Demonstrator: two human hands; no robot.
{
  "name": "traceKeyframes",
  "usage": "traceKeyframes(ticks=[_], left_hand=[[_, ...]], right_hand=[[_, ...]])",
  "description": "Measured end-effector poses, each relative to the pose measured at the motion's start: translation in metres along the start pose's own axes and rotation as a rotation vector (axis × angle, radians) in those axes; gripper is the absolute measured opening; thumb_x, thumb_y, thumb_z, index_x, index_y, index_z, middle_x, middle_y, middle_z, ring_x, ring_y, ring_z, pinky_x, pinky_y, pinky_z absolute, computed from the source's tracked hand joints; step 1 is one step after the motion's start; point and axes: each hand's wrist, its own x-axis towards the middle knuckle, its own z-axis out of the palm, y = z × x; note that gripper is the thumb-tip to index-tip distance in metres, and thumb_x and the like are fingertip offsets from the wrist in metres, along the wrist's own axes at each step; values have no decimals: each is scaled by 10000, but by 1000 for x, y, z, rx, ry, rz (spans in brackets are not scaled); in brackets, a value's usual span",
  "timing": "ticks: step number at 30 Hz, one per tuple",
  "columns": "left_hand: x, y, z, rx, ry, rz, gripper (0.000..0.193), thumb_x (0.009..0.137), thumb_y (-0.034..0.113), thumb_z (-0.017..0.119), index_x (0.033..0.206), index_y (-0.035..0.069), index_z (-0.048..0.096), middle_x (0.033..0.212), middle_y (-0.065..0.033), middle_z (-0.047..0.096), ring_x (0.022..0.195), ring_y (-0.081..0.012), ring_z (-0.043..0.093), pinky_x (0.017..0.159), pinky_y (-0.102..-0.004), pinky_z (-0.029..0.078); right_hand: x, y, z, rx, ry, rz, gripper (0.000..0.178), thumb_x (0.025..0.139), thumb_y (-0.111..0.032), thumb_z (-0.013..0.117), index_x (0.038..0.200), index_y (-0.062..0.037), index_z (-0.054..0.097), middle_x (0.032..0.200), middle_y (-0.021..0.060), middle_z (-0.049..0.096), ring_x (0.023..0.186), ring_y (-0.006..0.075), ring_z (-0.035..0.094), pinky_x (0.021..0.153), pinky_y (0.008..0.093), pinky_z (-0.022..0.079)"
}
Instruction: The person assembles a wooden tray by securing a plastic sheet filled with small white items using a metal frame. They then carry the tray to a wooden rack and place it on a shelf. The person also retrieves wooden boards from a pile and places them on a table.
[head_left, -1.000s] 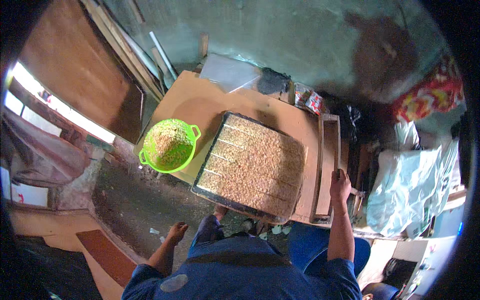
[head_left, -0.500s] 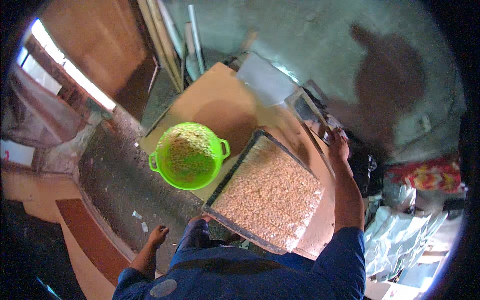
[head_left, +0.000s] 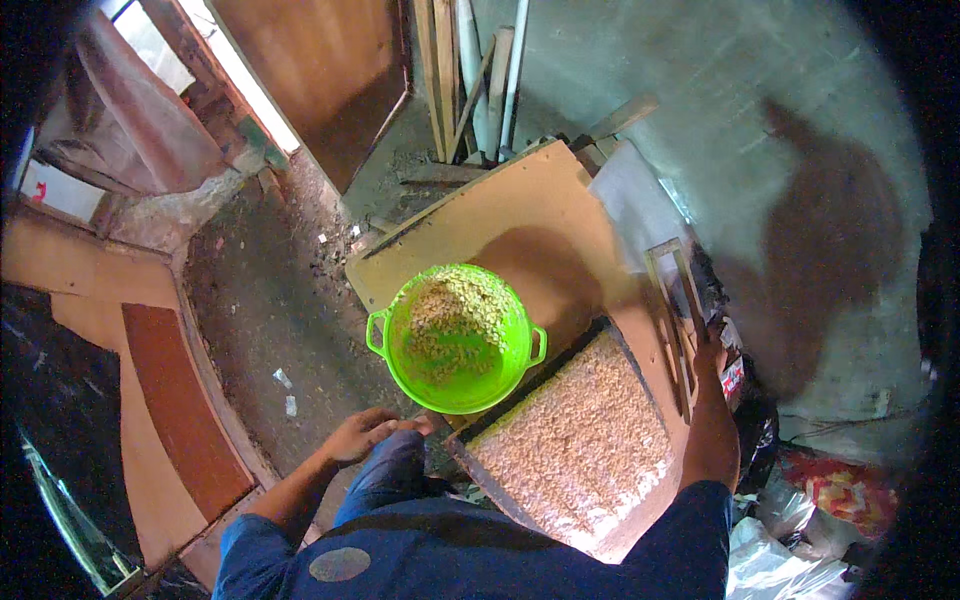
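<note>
Looking down from my head camera, I take the bright green two-handled bowl (head_left: 457, 338) as my landmark; it is heaped with pale grain and sits on a tan wooden bench (head_left: 520, 215). Far left of the bowl, a reddish-brown board (head_left: 180, 410) lies on the dirt floor (head_left: 260, 300). Just below and left of the bowl, my left hand (head_left: 362, 434) hangs near my blue-trousered knee, fingers loosely curled and holding nothing, close to the bowl's rim but not touching it. Directly right of and below the bowl, touching its edge, lies a rectangular tray (head_left: 580, 445) spread evenly with the same pale grain. Further right of the bowl, beyond the tray, a narrow wooden frame (head_left: 672, 310) rests on the bench. My right hand (head_left: 712, 352) reaches up beside the lower end of that frame; I cannot tell whether its fingers are spread or gripping. Behind the bowl, planks (head_left: 470, 70) lean against the wall.
</note>
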Motion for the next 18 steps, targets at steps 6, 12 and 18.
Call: traceKeyframes(ticks=[6,12,18], left_hand=[[16,54,12,-318,-111,89,390,1016,307,491,1193,-20,609,1164,-121,650,1099,-196,579,980,-357,433],[35,54,13,-296,-188,73,410,1018,316,488,1205,-31,597,1154,-86,640,1101,-166,559,974,-332,430],[55,39,23,-350,-258,120,478,1013,386,478,1269,-18,495,1136,-90,609,1026,-165,559,904,-326,471]], right_hand=[[-4,-35,4,-127,83,-265,343,957,-278,515,1284,-183,558,1094,117,655,833,291,643,680,391,505],[-17,-84,-45,-1,-379,242,428,960,-243,492,1381,-166,490,1403,147,500,1260,316,499,1043,418,406],[-34,-94,-51,-6,-33,115,430,923,-261,520,1273,-13,547,1292,200,574,1194,363,535,1019,433,410]])
